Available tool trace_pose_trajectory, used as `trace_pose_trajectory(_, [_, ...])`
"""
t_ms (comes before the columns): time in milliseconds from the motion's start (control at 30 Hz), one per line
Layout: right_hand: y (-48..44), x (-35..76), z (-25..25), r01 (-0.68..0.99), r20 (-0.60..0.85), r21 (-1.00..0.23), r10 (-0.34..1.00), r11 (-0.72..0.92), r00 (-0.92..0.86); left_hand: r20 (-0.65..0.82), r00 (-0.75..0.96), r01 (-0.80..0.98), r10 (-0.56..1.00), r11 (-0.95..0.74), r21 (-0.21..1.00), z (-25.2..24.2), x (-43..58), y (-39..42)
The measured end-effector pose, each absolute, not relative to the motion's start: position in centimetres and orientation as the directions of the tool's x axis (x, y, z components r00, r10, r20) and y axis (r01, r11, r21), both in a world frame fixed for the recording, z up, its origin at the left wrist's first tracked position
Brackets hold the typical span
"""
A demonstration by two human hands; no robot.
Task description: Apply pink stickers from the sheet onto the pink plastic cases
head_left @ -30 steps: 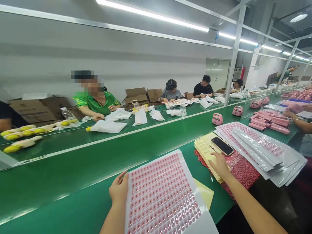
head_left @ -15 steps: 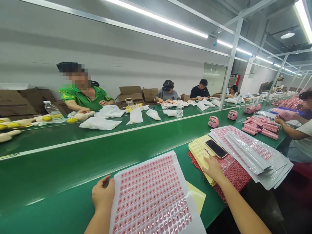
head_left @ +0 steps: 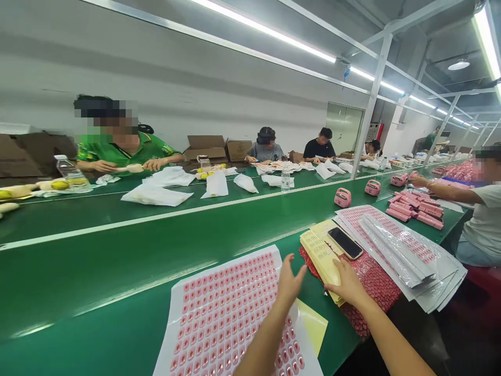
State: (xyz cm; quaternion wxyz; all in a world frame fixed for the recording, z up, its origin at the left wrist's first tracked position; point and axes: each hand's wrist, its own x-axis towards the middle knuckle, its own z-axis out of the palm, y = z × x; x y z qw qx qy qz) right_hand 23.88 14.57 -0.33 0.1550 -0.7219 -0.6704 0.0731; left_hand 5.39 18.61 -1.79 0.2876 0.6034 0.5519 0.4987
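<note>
A large white sheet [head_left: 219,297] covered in rows of small pink and red oval stickers lies in front of me on the green bench. My left hand [head_left: 290,281] is above its right edge, fingers apart and holding nothing; its forearm hides part of the sheet. My right hand [head_left: 348,283] rests with spread fingers on a stack of yellow sheets [head_left: 319,245], touching its near right side. A phone [head_left: 345,243] sits partly on this stack. Red patterned sheets [head_left: 381,279] lie beneath the phone and stack. A yellow sheet [head_left: 315,324] sticks out from under the sticker sheet.
More sticker sheets with clear plastic [head_left: 395,245] lie at right. Beyond are pink parts [head_left: 417,209], pink cases [head_left: 343,197] and a co-worker [head_left: 483,209]. Across the green channel [head_left: 156,256], people sit among white bags [head_left: 156,194]; the person in green [head_left: 113,156] holds a pale object.
My left hand has let go of the sticker sheet's left edge and crossed right towards the yellow stack. My right hand stays on the stack. The sticker sheet has shifted slightly left.
</note>
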Motion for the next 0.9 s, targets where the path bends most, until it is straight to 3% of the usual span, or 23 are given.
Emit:
trace_pose_trajectory(133, [13.7, 23.2, -1.0, 0.952, 0.142, -0.278, 0.974, -0.131, 0.175, 0.271, 0.073, 0.383, 0.96, -0.278, 0.881, -4.0, 8.8, 17.1])
trace_pose_trajectory(367, [12.6, 21.5, -0.9, 0.952, 0.232, -0.233, 0.94, -0.196, 0.25, 0.312, 0.223, 0.437, 0.923, -0.381, 0.815, -5.0, 8.3, 16.7])
trace_pose_trajectory(533, [12.0, 22.3, -0.8, 0.926, 0.182, -0.343, 0.956, -0.16, 0.232, 0.367, 0.33, 0.447, 0.87, -0.486, 0.751, -5.1, 8.6, 16.1])
trace_pose_trajectory(700, [14.1, 25.2, 1.7, 0.843, 0.196, -0.532, 0.98, 0.077, 0.034, 0.426, 0.445, 0.468, 0.788, -0.61, 0.64, -4.8, 9.0, 15.3])
trace_pose_trajectory(800, [17.7, 26.0, 2.6, 0.848, 0.216, -0.525, 0.975, 0.07, 0.053, 0.481, 0.495, 0.509, 0.723, -0.69, 0.514, -4.3, 9.1, 15.1])
trace_pose_trajectory(900, [21.5, 26.0, 2.2, 0.856, 0.181, -0.514, 0.982, 0.056, 0.044, 0.473, 0.555, 0.479, 0.684, -0.728, 0.49, -4.2, 9.0, 15.1])
